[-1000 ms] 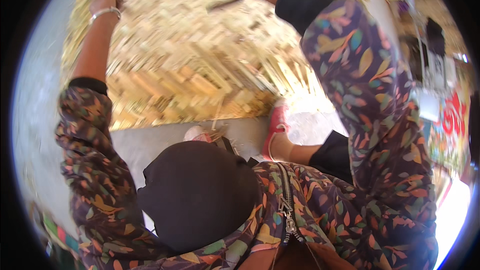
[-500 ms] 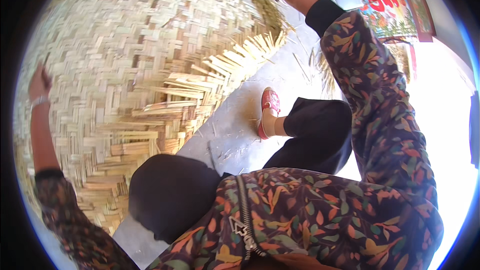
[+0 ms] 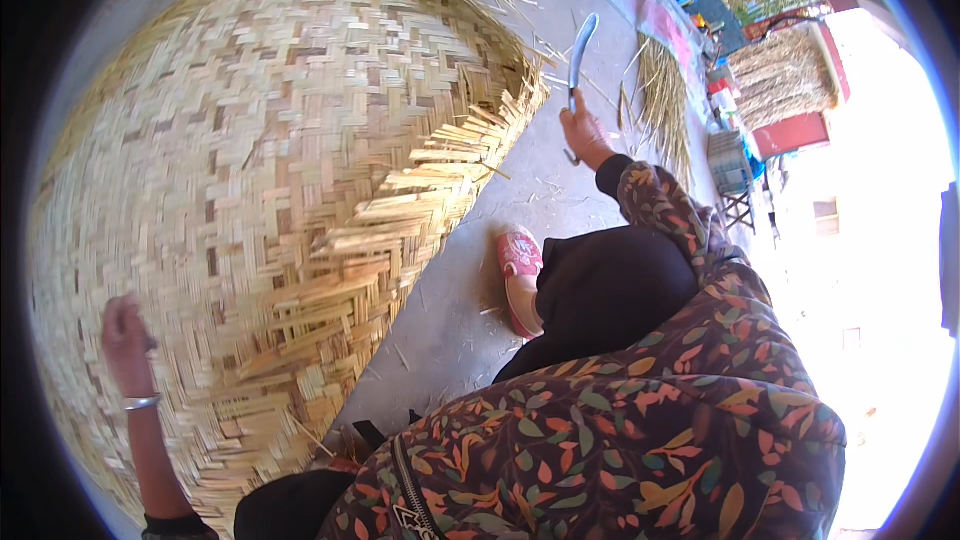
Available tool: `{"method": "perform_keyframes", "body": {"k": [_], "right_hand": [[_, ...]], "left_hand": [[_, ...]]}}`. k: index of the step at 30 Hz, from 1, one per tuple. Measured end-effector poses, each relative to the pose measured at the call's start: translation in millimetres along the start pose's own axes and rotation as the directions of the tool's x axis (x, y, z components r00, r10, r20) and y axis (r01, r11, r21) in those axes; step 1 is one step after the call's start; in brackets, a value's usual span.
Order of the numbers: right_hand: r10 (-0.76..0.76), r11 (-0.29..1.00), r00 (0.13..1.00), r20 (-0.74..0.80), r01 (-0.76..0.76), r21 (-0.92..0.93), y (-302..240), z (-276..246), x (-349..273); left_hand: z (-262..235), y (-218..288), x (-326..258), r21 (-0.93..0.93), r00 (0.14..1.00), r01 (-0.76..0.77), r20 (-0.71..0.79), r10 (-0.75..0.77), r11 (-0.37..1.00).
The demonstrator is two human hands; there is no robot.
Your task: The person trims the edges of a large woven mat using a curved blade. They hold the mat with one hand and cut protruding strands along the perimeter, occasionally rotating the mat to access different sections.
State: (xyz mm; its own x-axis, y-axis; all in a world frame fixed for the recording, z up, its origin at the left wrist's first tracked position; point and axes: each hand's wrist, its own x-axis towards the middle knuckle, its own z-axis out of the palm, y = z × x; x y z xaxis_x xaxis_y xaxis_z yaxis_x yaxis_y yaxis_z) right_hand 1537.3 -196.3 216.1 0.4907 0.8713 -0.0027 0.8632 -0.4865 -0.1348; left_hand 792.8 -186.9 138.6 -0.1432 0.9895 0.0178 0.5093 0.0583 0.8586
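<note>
A large woven reed mat (image 3: 260, 140) fills the left half of the view, with loose strip ends fringing its near right edge. My right hand (image 3: 585, 132) is closed round the handle of a sickle (image 3: 580, 45), held above the floor to the right of that fringe. The curved blade points away from me. Over the left part of the mat is my left hand (image 3: 127, 340), a metal bangle (image 3: 142, 402) at its wrist. Its fingers are curled, and a small dark bit shows beside them; what it is I cannot make out.
A bundle of long straw (image 3: 660, 105) lies on the grey floor (image 3: 545, 185) beyond my right arm. More stacked straw (image 3: 785, 75) and a checked bag on a folding stand (image 3: 735, 165) are farther right. My red shoe (image 3: 518, 255) is beside the mat's edge.
The view has shifted. My right hand has come in from the far edge, bringing the sickle's blade into sight. My left hand has come nearer to me over the mat.
</note>
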Motion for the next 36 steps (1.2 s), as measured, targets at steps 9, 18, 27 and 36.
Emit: {"method": "perform_keyframes", "body": {"k": [9,18,27,36], "right_hand": [[-0.067,0.995,0.943,0.325,0.085,-0.042,-27.5,80.4,56.6],[-0.232,0.953,0.772,0.592,0.303,-0.022,-52.9,136.8,110.9],[-0.260,0.955,0.679,0.686,0.285,0.081,-45.9,136.3,125.0],[-0.267,0.942,0.588,0.764,0.327,0.078,-45.2,141.6,131.3]], "left_hand": [[306.0,238.8,-52.3,-0.112,-0.059,-0.993,0.681,0.730,0.025],[419.4,176.5,-1.1,0.292,0.378,-0.840,0.919,0.109,0.457],[435.7,165.6,-18.8,0.402,0.435,-0.770,0.899,-0.052,0.496],[437.4,169.4,-22.4,0.430,0.460,-0.774,0.886,-0.053,0.464]]}}
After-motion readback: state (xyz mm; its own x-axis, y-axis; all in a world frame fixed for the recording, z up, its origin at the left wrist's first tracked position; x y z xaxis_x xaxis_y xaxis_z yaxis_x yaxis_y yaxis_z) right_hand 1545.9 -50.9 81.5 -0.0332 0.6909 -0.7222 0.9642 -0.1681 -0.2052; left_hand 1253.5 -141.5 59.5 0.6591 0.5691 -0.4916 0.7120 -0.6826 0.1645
